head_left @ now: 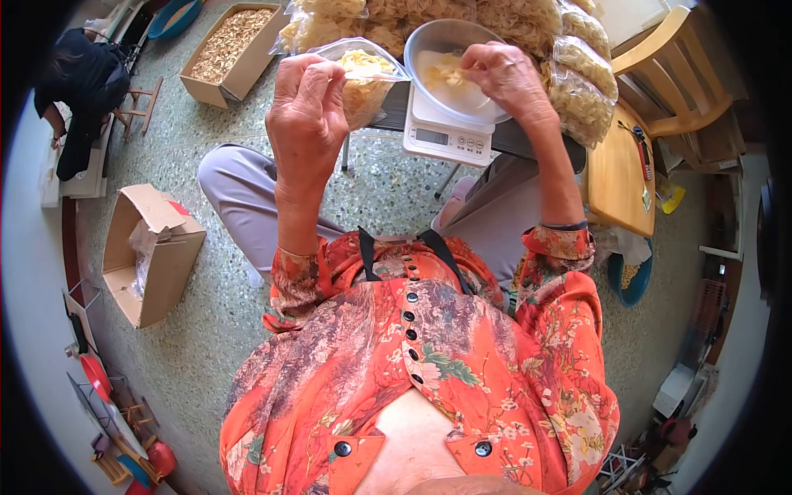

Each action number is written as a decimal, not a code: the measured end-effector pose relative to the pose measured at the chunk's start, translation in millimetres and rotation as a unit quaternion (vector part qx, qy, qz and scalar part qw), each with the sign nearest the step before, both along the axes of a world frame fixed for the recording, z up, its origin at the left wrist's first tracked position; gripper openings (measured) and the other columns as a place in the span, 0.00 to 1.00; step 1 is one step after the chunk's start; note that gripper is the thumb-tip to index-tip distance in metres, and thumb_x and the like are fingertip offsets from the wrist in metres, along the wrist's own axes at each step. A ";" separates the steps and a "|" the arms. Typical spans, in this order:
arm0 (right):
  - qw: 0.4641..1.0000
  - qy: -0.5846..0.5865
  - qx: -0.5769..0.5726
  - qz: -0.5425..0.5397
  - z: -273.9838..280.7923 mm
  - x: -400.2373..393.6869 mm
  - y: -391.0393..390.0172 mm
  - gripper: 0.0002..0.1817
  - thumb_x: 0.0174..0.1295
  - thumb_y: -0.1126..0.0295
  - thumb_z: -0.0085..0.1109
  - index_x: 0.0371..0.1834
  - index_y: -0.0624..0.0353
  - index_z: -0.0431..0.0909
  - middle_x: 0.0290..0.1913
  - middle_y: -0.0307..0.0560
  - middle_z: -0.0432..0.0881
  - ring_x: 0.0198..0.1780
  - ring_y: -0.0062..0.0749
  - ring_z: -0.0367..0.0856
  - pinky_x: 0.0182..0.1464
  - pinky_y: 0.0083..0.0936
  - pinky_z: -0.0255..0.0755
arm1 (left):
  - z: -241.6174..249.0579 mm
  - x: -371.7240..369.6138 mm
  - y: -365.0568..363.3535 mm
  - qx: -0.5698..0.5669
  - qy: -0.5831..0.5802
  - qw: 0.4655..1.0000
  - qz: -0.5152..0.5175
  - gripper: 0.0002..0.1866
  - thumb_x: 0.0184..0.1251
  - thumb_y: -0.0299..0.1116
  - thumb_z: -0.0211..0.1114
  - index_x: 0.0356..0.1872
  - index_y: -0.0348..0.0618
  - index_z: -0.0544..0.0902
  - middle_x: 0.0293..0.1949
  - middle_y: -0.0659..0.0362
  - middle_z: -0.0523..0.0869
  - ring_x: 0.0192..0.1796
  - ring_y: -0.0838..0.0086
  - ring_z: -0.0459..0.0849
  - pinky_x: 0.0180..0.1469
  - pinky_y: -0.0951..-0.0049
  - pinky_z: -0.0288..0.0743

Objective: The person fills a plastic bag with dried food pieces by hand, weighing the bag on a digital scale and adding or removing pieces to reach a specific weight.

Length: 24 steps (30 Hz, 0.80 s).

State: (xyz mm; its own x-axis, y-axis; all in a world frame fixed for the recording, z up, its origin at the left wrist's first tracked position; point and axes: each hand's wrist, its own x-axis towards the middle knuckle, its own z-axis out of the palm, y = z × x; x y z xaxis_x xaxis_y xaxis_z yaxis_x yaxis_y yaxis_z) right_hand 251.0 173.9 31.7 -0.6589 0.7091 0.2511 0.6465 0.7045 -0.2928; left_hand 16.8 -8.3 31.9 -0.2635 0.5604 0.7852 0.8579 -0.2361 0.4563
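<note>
My left hand [308, 111] pinches the top edge of a clear plastic bag [363, 91] that is partly filled with pale yellow dried slices. Inside a translucent bowl [422, 51], my right hand [505, 73] has its fingers closed on some of the slices [444, 73]. The bowl rests on a white digital scale [448, 142], whose display and buttons face me. The bag's open mouth is right beside the bowl's left rim.
Filled bags [580, 99] are piled behind and right of the bowl. Boxes [216, 89] [169, 272] stand on the floor at left. A wooden stool [615, 186] holds tools [643, 157] beside a chair [685, 78]. Another person [82, 78] is at far left.
</note>
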 end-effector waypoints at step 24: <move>0.943 0.253 -0.182 0.117 51.6 -85.8 -62.4 0.06 0.64 0.70 0.70 0.42 0.57 0.89 0.31 0.43 0.87 0.33 0.26 0.85 0.37 0.27 0.79 | 2.0 -0.9 0.4 0.019 -0.042 0.998 -0.040 0.08 0.63 0.19 0.73 0.41 0.38 0.86 0.41 0.52 0.83 0.42 0.58 0.87 0.45 0.62 0.83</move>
